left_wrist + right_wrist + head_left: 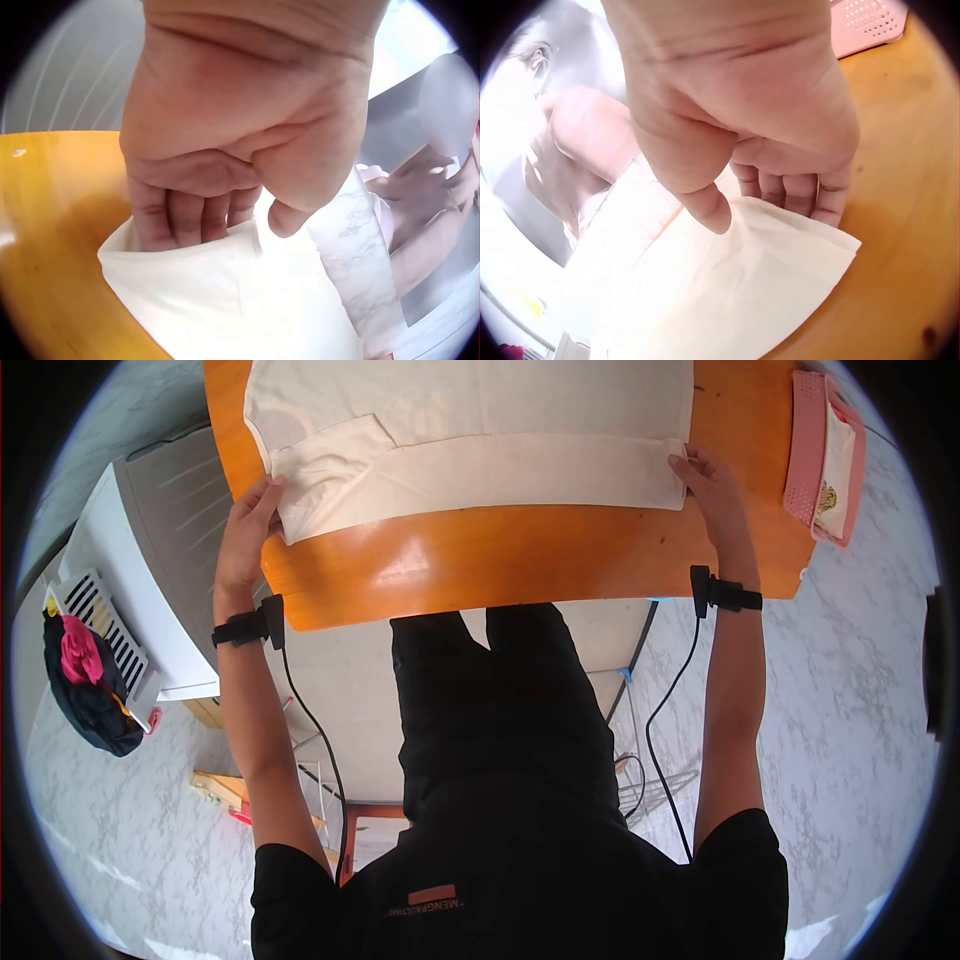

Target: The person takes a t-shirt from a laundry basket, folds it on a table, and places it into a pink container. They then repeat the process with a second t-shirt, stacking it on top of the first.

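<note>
A cream garment that looks like a T-shirt [470,472] lies on the orange wooden table [430,560], a long strip of it folded over along the near side. My left hand [252,525] pinches its left end, where the cloth is bunched and creased; in the left wrist view the thumb [289,219] is on one side of the fabric and the fingertips are hidden behind its edge. At the opposite end, my right hand [712,485] pinches the near right corner. There the right wrist view has the thumb [711,210] over the cloth and the fingers tucked behind it.
A pink perforated basket [806,450] with white cloth inside stands at the table's right edge. On the left are a white cabinet-like unit [150,560] and a white slatted rack [98,615] with dark and pink clothes [85,680]. Cables run from both wrist cameras.
</note>
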Available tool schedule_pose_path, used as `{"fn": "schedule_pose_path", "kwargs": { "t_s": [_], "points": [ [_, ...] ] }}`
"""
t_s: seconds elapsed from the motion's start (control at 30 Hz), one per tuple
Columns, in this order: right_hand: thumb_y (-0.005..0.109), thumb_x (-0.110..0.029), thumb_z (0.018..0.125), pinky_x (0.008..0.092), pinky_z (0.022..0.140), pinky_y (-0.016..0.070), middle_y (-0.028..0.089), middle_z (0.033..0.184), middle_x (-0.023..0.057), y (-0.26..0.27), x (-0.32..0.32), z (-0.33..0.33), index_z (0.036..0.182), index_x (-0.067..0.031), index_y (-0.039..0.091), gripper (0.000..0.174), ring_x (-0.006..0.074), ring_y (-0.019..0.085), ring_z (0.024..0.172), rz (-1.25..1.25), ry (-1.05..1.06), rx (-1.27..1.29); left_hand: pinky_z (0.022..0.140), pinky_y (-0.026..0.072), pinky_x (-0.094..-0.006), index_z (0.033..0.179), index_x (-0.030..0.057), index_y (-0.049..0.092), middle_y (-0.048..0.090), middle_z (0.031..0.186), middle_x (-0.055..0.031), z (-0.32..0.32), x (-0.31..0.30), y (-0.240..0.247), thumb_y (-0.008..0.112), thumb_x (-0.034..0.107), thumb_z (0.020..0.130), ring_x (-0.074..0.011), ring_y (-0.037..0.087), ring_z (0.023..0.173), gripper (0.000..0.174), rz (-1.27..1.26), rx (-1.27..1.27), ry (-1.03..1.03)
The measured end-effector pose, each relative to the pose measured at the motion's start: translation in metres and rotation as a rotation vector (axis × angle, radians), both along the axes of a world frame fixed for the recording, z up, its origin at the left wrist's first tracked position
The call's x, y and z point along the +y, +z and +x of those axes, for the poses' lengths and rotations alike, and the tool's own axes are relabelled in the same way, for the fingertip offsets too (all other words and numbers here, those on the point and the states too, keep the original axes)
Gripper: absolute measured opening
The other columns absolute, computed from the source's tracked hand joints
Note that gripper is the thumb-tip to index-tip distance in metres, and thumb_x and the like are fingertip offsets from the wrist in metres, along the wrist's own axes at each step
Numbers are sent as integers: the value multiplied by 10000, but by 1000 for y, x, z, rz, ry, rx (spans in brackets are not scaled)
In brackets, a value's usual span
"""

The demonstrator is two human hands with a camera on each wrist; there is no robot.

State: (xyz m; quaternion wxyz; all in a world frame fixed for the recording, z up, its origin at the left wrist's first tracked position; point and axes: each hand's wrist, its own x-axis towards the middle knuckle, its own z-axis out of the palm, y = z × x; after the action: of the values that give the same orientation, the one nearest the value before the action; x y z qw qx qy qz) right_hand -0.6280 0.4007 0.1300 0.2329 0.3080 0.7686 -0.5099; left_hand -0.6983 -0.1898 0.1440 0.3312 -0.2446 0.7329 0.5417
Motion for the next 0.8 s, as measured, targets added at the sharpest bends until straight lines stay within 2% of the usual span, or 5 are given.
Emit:
{"fn": "schedule_pose_path", "kwargs": {
  "t_s": [0.23,0.47,0.57,0.63,0.8],
  "points": [
    [711,-237,1022,281,850,511,726,1021,35,-15,10,12,1270,-40,704,316,116,651,938,9,-35,123,791,507,-232,1394,6,613,704,1006,11,4,3,-6,656,139,1054,-68,636,838,367,83,211,8],
    [698,-251,1034,301,798,526,732,1034,27,-20,18,17,1234,-31,706,297,123,655,938,46,-63,52,766,508,-241,1441,3,557,704,1041,-24,0,13,3,661,187,1058,-68,623,861,439,-19,189,29],
    [704,-237,1024,298,801,529,735,1023,30,-11,0,16,1206,-24,703,280,134,665,906,173,-30,79,696,497,-243,1326,-6,596,699,983,-30,2,5,-2,673,235,1052,-79,617,805,373,-134,197,-68],
    [700,-165,992,303,725,509,699,909,53,4,-17,9,1149,-25,701,210,170,626,787,748,264,340,685,491,-241,1306,-10,609,701,973,-28,-4,2,-9,682,247,1046,-79,617,796,372,-155,188,-66],
    [681,-164,973,372,725,545,689,906,131,20,-131,-32,1048,-39,670,147,254,673,792,169,440,503,668,475,-234,1264,-17,636,690,940,-17,-7,9,-13,739,242,1003,-78,607,784,382,-171,204,-120]
  ]
}}
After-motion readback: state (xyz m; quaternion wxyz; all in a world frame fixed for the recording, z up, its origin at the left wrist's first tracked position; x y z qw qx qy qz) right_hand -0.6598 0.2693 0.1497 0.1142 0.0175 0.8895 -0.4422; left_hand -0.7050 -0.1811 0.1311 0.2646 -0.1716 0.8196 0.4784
